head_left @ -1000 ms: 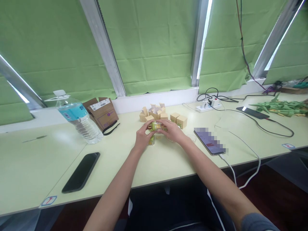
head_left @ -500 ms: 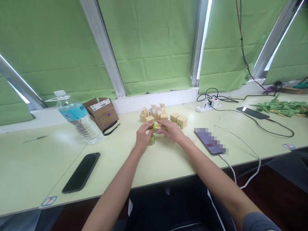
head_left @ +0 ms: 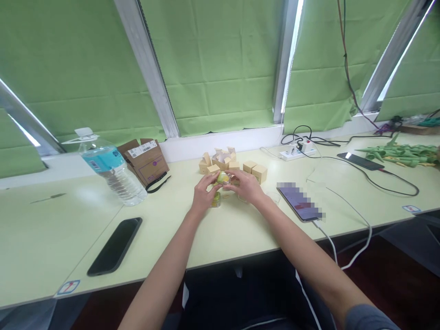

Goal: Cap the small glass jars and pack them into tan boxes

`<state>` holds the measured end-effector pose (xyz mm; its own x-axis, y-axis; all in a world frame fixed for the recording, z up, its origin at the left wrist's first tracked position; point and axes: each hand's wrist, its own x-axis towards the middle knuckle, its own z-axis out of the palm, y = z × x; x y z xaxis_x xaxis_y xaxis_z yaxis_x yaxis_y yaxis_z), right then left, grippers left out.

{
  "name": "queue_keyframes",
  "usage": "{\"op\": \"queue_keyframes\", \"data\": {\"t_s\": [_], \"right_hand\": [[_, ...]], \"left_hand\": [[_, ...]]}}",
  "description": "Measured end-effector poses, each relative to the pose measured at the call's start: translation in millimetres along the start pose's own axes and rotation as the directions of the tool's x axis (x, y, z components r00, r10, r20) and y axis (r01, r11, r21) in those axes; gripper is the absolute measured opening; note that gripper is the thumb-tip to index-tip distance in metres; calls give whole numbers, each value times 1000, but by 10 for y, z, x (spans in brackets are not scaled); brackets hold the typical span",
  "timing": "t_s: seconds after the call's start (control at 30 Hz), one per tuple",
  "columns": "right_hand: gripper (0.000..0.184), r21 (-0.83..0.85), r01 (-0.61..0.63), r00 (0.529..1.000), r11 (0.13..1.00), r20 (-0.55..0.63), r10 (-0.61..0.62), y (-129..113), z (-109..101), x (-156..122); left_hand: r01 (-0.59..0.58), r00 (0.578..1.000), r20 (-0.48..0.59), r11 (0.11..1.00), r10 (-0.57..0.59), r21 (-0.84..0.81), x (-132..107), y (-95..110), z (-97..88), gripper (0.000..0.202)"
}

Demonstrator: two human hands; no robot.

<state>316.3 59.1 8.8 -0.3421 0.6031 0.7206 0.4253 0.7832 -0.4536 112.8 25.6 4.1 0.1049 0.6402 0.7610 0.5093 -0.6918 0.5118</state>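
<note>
My left hand (head_left: 204, 192) and my right hand (head_left: 246, 185) hold a small clear jar with a yellow-green lid (head_left: 224, 178) between them, just above the table. The jar lies tilted, its lid end toward my left fingers. Below my left hand a second small yellow-green jar (head_left: 216, 200) stands on the table, partly covered by the fingers. Small tan cardboard boxes (head_left: 259, 173) stand right behind my hands; some at the back have open flaps (head_left: 223, 158). What lies under my right palm is mostly hidden.
A large water bottle (head_left: 115, 172), an opened brown carton (head_left: 146, 160) and a black phone (head_left: 115, 246) are on the left. To the right lie a charging phone (head_left: 299, 201), a power strip (head_left: 297, 153), another phone (head_left: 360, 160), cables and green plant-like pieces (head_left: 405, 153).
The jar between my hands has turned and tilted, so its clear side now shows more toward the right. Both hands stay in nearly the same place.
</note>
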Motion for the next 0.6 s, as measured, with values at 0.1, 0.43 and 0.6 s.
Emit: {"op": "queue_keyframes", "data": {"t_s": [0.1,0.43,0.6], "right_hand": [[49,8,-13,1000,1000,-8,14,-1,6,-1],[50,-27,2,999,1000,54,-1,-125,-29,0],[34,7,-24,998,1000,62,24,-155,-80,3]], "left_hand": [[55,998,28,997,-53,-53,10,43,-10,42],[171,984,-16,976,-175,-137,19,135,20,37],[112,989,-98,994,-113,-16,18,93,5,30]]}}
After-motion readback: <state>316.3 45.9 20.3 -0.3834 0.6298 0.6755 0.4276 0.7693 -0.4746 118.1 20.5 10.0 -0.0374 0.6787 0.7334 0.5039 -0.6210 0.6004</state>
